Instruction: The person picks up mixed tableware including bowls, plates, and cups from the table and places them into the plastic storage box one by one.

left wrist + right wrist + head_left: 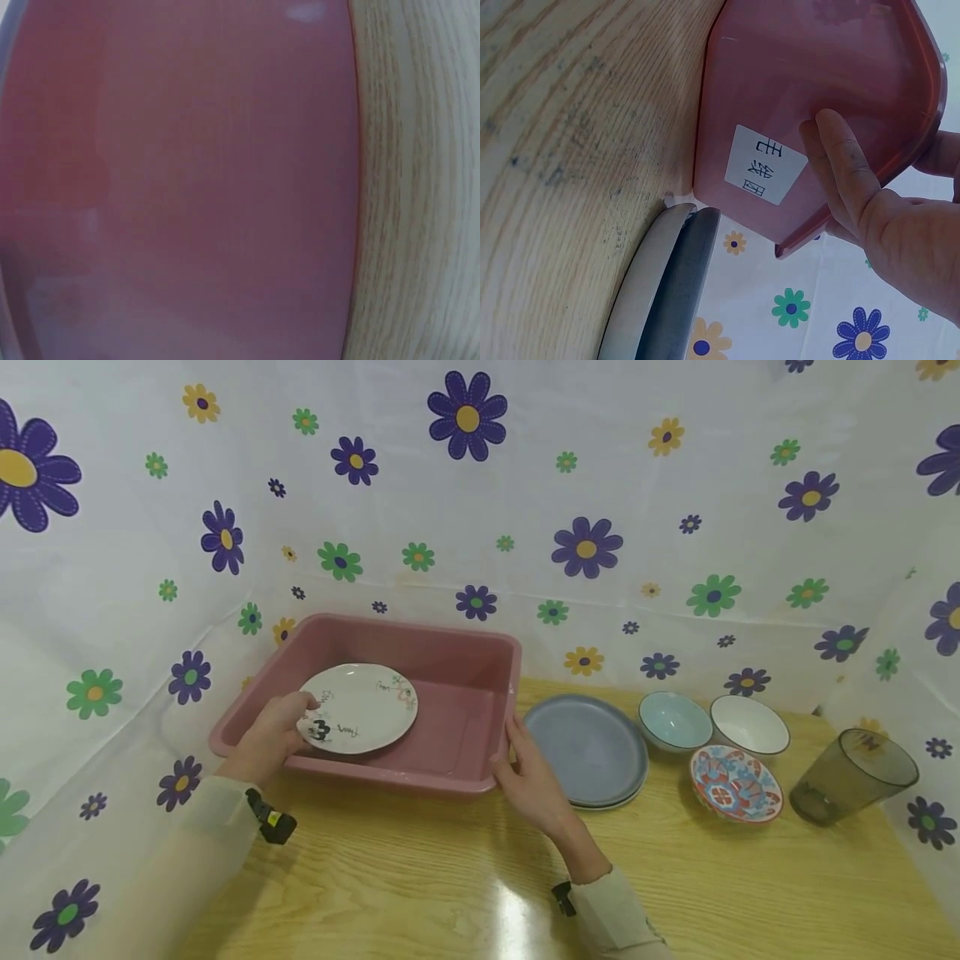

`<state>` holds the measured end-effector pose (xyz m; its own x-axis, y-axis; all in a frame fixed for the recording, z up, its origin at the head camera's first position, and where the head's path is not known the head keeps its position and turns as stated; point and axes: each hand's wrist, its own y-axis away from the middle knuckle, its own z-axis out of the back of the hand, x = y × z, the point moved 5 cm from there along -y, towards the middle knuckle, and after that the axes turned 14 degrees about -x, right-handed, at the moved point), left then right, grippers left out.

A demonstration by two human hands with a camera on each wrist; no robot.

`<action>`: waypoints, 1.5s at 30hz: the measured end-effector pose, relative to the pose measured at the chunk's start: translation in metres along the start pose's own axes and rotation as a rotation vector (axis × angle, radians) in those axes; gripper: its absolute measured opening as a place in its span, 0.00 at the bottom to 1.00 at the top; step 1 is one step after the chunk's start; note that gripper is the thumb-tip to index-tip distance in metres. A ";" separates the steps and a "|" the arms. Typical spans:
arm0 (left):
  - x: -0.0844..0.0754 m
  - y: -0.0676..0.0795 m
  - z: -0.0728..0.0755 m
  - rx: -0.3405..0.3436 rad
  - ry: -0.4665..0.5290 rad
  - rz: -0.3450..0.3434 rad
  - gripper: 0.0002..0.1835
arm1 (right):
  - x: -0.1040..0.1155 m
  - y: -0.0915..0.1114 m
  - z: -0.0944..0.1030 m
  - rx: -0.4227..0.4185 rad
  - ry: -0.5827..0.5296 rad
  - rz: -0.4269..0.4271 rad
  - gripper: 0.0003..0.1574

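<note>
A pink plastic tub (435, 777) stands on the wooden table toward the left. My left hand (272, 735) pinches the near left edge of a white plate (367, 706) with black and red drawings, thumb on its upper face. The plate is held over the left part of the tub. My right hand (528, 777) grips the tub's right rim near the front corner. In the right wrist view its fingers (844, 161) lie along the outer wall beside a white label (765, 165). The left wrist view shows only the tub wall (225, 180) and table, with no hand.
Right of the tub lie stacked plates, a grey-blue plate (585, 747) on top. Beyond are a light blue bowl (675, 720), a white bowl (750, 724), a patterned bowl (735, 783) and a tilted-looking smoky cup (851, 777). A flowered curtain (525, 485) hangs behind.
</note>
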<state>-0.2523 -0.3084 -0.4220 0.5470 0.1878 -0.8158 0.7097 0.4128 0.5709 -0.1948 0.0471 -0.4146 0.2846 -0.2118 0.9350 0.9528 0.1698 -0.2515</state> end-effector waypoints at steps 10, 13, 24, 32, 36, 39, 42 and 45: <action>-0.004 0.004 0.000 -0.003 0.008 0.021 0.37 | 0.003 -0.001 0.001 0.005 -0.019 0.011 0.40; -0.004 0.004 -0.003 0.005 0.041 0.042 0.37 | 0.006 -0.001 0.003 0.012 -0.049 0.037 0.41; -0.004 0.001 -0.010 -0.015 -0.021 0.017 0.38 | 0.004 -0.003 0.011 -0.019 0.042 0.024 0.41; -0.002 -0.004 -0.009 -0.017 -0.016 0.031 0.37 | 0.003 -0.002 0.009 -0.022 0.034 0.034 0.41; 0.000 -0.006 -0.005 -0.001 0.006 0.057 0.35 | 0.002 -0.003 0.004 -0.020 0.030 0.054 0.42; 0.001 -0.003 -0.001 -0.005 0.018 0.075 0.34 | 0.002 -0.002 0.002 -0.012 0.028 0.038 0.41; 0.000 -0.002 -0.001 -0.005 0.032 0.079 0.33 | 0.003 -0.001 0.002 -0.012 0.031 0.016 0.41; -0.002 -0.002 -0.001 0.007 0.044 0.066 0.33 | 0.004 -0.001 0.003 -0.025 0.044 0.009 0.41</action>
<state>-0.2555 -0.3082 -0.4211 0.5724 0.2535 -0.7798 0.6762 0.3919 0.6238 -0.1947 0.0488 -0.4102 0.2970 -0.2523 0.9209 0.9524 0.1482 -0.2666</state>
